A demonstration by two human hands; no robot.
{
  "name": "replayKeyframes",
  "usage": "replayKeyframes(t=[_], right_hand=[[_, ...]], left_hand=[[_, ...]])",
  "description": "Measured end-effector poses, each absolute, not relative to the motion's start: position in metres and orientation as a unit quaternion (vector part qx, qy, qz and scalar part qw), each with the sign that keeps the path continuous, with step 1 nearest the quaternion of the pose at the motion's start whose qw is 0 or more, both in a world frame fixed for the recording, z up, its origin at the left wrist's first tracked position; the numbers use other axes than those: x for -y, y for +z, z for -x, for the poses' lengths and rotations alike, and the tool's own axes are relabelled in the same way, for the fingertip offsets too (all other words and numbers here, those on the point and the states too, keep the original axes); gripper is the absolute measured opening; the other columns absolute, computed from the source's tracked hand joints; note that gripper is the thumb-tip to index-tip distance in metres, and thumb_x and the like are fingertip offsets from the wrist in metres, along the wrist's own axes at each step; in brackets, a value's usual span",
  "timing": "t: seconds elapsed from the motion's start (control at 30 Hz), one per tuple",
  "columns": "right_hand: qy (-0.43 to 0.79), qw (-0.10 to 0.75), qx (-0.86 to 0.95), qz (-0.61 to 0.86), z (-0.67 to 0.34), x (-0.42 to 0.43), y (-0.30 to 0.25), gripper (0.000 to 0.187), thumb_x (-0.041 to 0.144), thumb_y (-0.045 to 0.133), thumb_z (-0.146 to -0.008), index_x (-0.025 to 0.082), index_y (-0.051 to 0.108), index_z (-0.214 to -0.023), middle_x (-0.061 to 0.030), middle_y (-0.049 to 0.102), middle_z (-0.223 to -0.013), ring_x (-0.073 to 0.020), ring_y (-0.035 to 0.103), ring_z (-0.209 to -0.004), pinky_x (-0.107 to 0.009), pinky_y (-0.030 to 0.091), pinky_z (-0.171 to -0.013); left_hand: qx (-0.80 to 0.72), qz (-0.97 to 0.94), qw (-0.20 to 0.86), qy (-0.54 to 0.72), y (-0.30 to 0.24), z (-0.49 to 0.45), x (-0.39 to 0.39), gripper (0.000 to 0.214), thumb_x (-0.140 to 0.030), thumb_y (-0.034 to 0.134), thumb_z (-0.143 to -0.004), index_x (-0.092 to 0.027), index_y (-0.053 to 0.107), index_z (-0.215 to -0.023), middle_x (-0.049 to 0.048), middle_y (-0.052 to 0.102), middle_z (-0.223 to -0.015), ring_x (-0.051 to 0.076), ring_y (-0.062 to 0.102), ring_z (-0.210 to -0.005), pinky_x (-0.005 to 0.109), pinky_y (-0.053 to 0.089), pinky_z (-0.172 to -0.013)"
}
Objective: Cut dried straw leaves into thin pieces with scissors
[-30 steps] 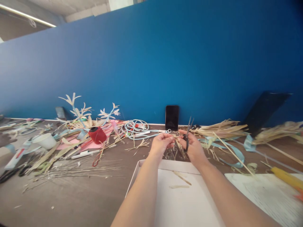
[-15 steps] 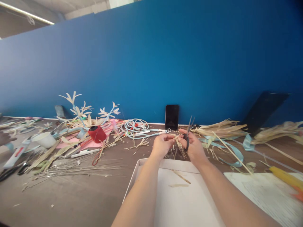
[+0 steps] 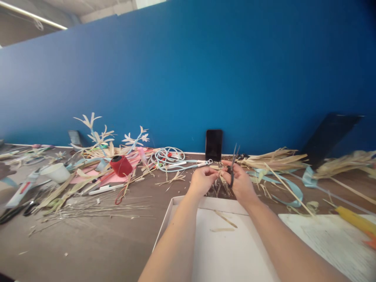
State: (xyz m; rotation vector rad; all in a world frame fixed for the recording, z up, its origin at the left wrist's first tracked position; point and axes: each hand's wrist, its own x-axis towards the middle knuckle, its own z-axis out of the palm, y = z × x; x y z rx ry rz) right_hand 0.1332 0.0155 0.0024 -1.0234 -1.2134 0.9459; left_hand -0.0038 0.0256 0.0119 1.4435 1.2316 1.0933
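Observation:
My left hand (image 3: 201,181) is closed in a pinch on a small straw piece (image 3: 216,168) held between the two hands. My right hand (image 3: 241,182) is closed around dark scissors (image 3: 232,166), whose blades point up. Its fingertips also touch the straw piece. Both hands hover just past the far edge of a shallow white box lid (image 3: 176,219), which holds two straw slivers (image 3: 225,220).
A black phone (image 3: 213,144) leans on the blue partition. A red thread spool (image 3: 121,166), white cup (image 3: 57,173), coiled pale cord (image 3: 166,156), straw flower stems (image 3: 96,137), dried straw bundles (image 3: 273,158), light blue ribbon (image 3: 289,188) and a yellow-handled tool (image 3: 354,220) litter the brown table.
The hands have stayed close together, with the left fingers shifting slightly on the straw piece. The view has barely moved.

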Motion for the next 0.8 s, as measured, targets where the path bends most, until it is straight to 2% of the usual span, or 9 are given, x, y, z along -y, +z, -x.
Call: replayKeyframes(t=[0.13,0.33,0.57,0.8], right_hand=[[0.418,0.568,0.530,0.471,-0.1304,-0.0115,0.0084,0.048,0.037,0.068,-0.067,0.018,0.059,-0.110,-0.0022,0.064,-0.074,-0.0137,0.055,-0.062,-0.027,0.044,-0.059],[0.493,0.413,0.599,0.478,-0.1262,-0.0085,0.0084,0.044,0.043,0.066,-0.068,0.013,0.066,-0.100,0.0008,0.059,-0.052,-0.0115,0.050,-0.047,-0.024,0.041,-0.049],[0.492,0.388,0.607,0.488,-0.1259,-0.0062,0.0105,0.049,0.045,0.066,-0.069,0.011,0.064,-0.103,0.0002,0.059,-0.050,-0.0106,0.050,-0.045,-0.023,0.040,-0.046],[0.481,0.385,0.616,0.491,-0.1268,-0.0107,0.0026,0.049,0.047,0.064,-0.070,0.012,0.064,-0.104,0.0007,0.059,-0.049,-0.0103,0.050,-0.043,-0.022,0.041,-0.045]], left_hand=[[-0.493,-0.537,0.471,0.497,0.0147,0.0062,-0.0269,0.022,-0.034,0.065,-0.064,-0.014,0.066,-0.073,-0.0015,0.055,-0.057,0.007,0.042,-0.050,0.021,0.033,-0.052],[-0.454,-0.470,0.495,0.573,0.0177,0.0085,-0.0285,0.027,-0.034,0.065,-0.065,-0.013,0.067,-0.082,0.0004,0.057,-0.060,0.008,0.044,-0.053,0.021,0.036,-0.055],[-0.465,-0.482,0.456,0.585,0.0182,0.0110,-0.0274,0.028,-0.035,0.062,-0.068,-0.016,0.070,-0.086,0.0028,0.063,-0.073,0.009,0.047,-0.059,0.023,0.038,-0.061],[-0.465,-0.481,0.456,0.587,0.0146,0.0113,-0.0313,0.025,-0.033,0.062,-0.068,-0.016,0.070,-0.085,0.0037,0.065,-0.074,0.011,0.052,-0.062,0.025,0.041,-0.068]])
